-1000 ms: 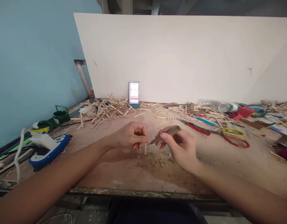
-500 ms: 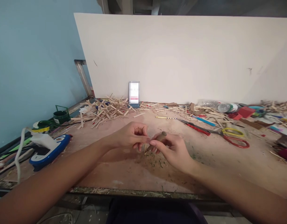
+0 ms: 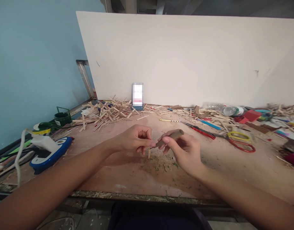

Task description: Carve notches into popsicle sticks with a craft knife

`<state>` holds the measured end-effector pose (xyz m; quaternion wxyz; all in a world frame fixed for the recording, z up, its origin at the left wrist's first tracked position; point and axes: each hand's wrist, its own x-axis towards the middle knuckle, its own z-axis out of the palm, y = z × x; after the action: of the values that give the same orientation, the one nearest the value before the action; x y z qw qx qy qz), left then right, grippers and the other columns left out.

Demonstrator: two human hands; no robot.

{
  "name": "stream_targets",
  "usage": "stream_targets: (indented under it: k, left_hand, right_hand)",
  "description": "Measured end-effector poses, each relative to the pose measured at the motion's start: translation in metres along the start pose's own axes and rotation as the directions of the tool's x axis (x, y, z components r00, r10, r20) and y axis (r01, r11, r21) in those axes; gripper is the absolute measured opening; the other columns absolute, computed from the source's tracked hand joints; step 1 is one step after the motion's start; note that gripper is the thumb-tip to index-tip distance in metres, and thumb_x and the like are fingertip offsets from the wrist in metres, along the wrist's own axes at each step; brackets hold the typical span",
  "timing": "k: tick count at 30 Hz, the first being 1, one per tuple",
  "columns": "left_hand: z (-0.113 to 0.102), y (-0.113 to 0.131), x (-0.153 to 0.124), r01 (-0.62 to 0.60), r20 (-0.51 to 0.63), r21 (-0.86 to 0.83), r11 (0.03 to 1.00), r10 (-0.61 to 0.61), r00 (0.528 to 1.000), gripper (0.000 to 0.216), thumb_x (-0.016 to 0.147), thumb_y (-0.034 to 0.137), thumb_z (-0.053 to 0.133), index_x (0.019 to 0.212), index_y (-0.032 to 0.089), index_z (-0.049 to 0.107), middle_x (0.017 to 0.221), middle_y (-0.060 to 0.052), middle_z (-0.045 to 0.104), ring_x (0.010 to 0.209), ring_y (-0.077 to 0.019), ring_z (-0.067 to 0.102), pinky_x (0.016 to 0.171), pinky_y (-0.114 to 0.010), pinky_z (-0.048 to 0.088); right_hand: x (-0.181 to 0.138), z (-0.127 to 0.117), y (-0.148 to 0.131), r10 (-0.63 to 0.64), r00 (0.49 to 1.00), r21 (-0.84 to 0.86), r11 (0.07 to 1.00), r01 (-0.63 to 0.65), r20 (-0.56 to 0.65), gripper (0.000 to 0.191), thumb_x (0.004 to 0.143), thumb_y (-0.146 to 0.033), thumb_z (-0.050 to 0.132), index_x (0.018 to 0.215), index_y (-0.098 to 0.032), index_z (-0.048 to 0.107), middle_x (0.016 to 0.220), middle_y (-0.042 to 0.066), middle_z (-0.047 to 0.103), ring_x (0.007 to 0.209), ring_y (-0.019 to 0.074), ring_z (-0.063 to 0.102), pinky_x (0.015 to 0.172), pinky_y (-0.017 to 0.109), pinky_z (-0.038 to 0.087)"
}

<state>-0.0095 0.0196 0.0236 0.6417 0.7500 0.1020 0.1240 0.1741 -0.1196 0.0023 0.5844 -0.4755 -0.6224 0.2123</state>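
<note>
Above the middle of the wooden tabletop (image 3: 108, 174), my left hand (image 3: 137, 139) is closed in a pinch on a thin wooden stick (image 3: 149, 153), whose lower end points down. My right hand (image 3: 184, 148) grips a round, grey-brown rod (image 3: 174, 136) between thumb and fingers. The rod slants, its blunt end up to the right and its lower end close to my left fingertips. Whether the rod touches the stick is hard to make out. Small green bits (image 3: 164, 166) are scattered on the tabletop below.
A heap of wooden sticks (image 3: 113, 111) lies at the back left, beside a phone (image 3: 137, 95) propped upright. Red-handled pliers (image 3: 201, 131), scissors (image 3: 241, 145) and a plastic bottle (image 3: 230, 110) lie to the right. At left is a blue power strip (image 3: 52, 155).
My right hand has shifted a little to the right, and the rod in it leans further over that way. More of the stick shows below my left hand, which has barely moved.
</note>
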Motion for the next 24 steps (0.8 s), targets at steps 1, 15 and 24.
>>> stream_targets:
  k: [1,15,24]
  left_hand:
    - [-0.0001,-0.0005,0.0000,0.001,-0.001,0.000,1.000,-0.001,1.000,0.057,0.084,0.063,0.092,0.078,0.016,0.061,0.057,0.000,0.069,0.045,-0.0093,0.060,0.045,-0.017,0.043]
    - [-0.0008,0.0002,-0.0007,0.010,-0.007,0.012,1.000,-0.010,1.000,0.059,0.083,0.065,0.092,0.078,0.017,0.059,0.057,0.000,0.069,0.046,-0.0098,0.061,0.045,-0.017,0.043]
    - [0.0003,0.0009,-0.0009,0.012,-0.014,0.020,1.000,-0.012,1.000,0.058,0.084,0.065,0.092,0.078,0.017,0.061,0.058,0.000,0.069,0.046,-0.0100,0.061,0.045,-0.017,0.044]
  right_hand:
    - [0.0004,-0.0003,0.0002,0.005,1.000,-0.001,1.000,-0.005,0.016,0.041,0.102,-0.054,0.075,0.079,-0.021,0.071,0.078,0.005,0.079,0.063,0.0173,0.074,0.058,0.028,0.062]
    - [0.0023,-0.0009,-0.0016,0.023,0.999,0.036,0.999,-0.025,0.045,0.043,0.099,-0.057,0.079,0.079,-0.020,0.072,0.075,0.005,0.078,0.060,0.0172,0.073,0.054,0.028,0.063]
    - [0.0042,-0.0021,-0.0038,0.018,0.999,0.039,0.999,-0.020,0.041,0.042,0.101,-0.058,0.075,0.080,-0.021,0.072,0.075,0.004,0.078,0.059,0.0170,0.073,0.054,0.028,0.063]
